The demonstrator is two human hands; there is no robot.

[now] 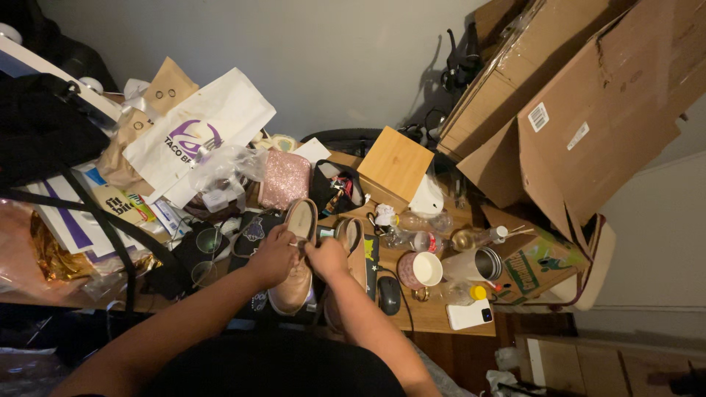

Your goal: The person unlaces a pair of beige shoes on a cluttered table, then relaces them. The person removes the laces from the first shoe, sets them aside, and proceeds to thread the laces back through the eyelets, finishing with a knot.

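Lower centre: left hand (pixel 273 254) and right hand (pixel 326 257) both pinch the tan shoe (pixel 298 257) – steadied upright on cluttered bench (pixel 434 312), second shoe (pixel 353 246) just beside

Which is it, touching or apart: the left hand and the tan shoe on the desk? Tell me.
Touching. The head view shows the left hand resting on top of the tan shoe, fingers at its laces with no gap between them, and the right hand meeting it there.

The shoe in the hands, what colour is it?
Tan shoe, seen in the head view.
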